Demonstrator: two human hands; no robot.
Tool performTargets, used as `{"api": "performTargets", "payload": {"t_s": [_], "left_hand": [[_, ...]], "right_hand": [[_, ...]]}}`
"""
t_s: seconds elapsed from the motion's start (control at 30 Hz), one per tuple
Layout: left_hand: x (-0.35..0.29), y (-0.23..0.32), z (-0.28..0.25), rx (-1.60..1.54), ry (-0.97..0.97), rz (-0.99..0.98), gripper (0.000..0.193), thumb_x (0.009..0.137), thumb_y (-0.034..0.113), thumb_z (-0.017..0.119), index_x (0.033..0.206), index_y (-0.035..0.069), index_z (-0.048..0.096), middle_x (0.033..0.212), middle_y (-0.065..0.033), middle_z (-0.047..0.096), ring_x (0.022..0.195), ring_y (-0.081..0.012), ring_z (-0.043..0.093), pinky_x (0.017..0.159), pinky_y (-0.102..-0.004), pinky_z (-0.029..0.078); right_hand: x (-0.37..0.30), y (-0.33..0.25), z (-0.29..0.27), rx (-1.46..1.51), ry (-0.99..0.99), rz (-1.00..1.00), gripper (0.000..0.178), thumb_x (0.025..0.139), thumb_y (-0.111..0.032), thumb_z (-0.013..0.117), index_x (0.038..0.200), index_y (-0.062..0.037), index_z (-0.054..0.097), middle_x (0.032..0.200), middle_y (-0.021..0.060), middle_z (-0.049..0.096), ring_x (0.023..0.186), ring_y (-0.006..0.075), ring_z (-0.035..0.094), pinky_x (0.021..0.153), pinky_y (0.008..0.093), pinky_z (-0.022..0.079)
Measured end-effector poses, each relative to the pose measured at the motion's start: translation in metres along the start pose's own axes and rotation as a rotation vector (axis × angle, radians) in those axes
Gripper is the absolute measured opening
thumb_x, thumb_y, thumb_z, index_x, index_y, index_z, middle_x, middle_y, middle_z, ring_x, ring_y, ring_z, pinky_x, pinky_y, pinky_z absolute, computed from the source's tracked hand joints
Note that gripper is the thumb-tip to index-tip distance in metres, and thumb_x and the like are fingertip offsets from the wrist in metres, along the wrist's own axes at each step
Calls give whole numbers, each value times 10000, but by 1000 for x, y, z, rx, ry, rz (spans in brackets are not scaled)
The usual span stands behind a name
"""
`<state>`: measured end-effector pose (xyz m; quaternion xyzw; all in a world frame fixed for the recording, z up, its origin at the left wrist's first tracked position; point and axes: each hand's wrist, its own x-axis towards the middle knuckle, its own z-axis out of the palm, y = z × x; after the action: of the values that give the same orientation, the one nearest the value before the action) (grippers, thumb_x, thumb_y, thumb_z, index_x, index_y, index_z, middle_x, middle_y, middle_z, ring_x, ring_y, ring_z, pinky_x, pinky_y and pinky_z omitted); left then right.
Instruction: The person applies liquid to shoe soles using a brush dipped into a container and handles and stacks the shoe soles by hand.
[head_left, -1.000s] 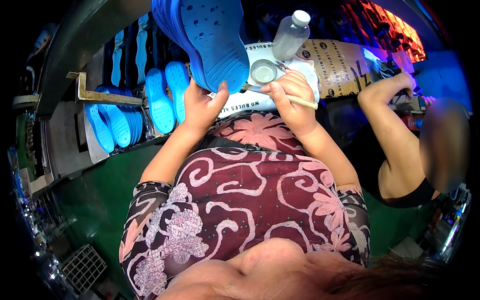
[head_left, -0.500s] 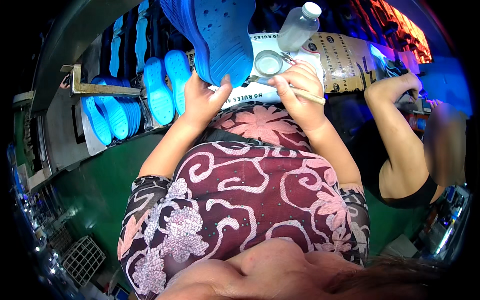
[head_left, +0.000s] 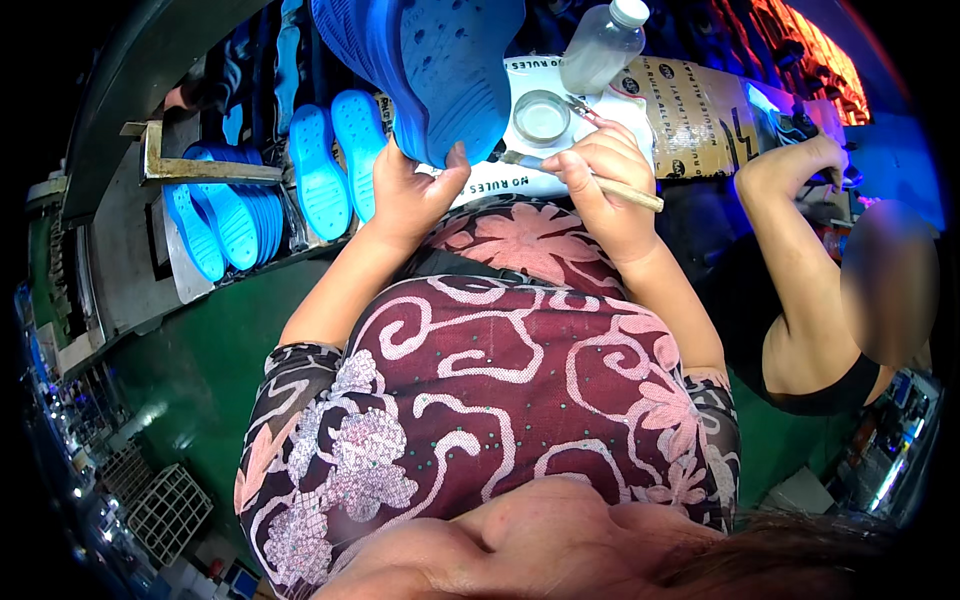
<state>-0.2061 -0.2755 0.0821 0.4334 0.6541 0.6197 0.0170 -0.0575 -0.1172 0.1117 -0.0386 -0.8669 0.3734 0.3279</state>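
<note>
Green floor over at 8 o'clock. Left hand grips a blue sole up around 12, right hand has a brush pinched, bottle at its 12.

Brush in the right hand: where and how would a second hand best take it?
Probably a pinch on the pale handle of the brush, at its free end, coming from the person's right. That slim end juts past the right hand; the other end points left toward the blue shoe.

Blue shoe cut off @ top, co-worker's head blurred, brush pt. hidden
</note>
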Motion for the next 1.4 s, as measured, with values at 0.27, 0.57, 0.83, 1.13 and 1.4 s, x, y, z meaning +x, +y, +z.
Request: {"api": "performTargets", "payload": {"t_s": [0.27, 0.57, 0.83, 1.13, 1.4], "left_hand": [[4, 4, 3, 69, -15, 106, 215, 729, -61, 594, 934, -18, 549, 863, -82, 616, 761, -116, 582, 671, -243, 459], [-1, -1, 3, 77, -14, 88, 250, 742, -48, 594, 979, -19, 521, 880, -85, 608, 781, -123, 582, 692, -247, 457], [3, -4, 4, 71, 25, 114, 283, 703, -31, 624, 972, -12, 538, 872, -99, 610, 765, -144, 590, 671, -257, 465], [40, 56, -14, -171, -24, -112, 389, 759, 20, 595, 1121, -34, 464, 1034, -133, 568, 934, -183, 555, 843, -317, 426], [89, 127, -3, -553, -808, -525, 802, 644, 272, 690, 1248, -90, 305, 907, -137, 581, 478, -103, 545, 341, -193, 418]], "right_hand": [[1, -1, 7, -23, 33, -34, 182, 785, -191, 600, 647, -75, 625, 584, 33, 551, 584, 200, 526, 747, 342, 388], [0, 0, 7, 72, 96, -14, 205, 829, -141, 535, 681, -39, 635, 606, 36, 583, 600, 166, 532, 771, 321, 373], [-3, 1, 0, 132, 44, 34, 218, 841, -127, 520, 688, -16, 629, 609, 45, 584, 588, 168, 525, 769, 330, 380], [-31, 14, -17, 423, 293, 456, 300, 902, -179, 465, 736, 33, 597, 715, 78, 613, 633, 122, 556, 650, 254, 448], [-60, 26, -15, 371, 446, 377, 266, 884, -147, 487, 723, 19, 620, 626, 70, 564, 575, 121, 525, 540, 250, 403]]}}
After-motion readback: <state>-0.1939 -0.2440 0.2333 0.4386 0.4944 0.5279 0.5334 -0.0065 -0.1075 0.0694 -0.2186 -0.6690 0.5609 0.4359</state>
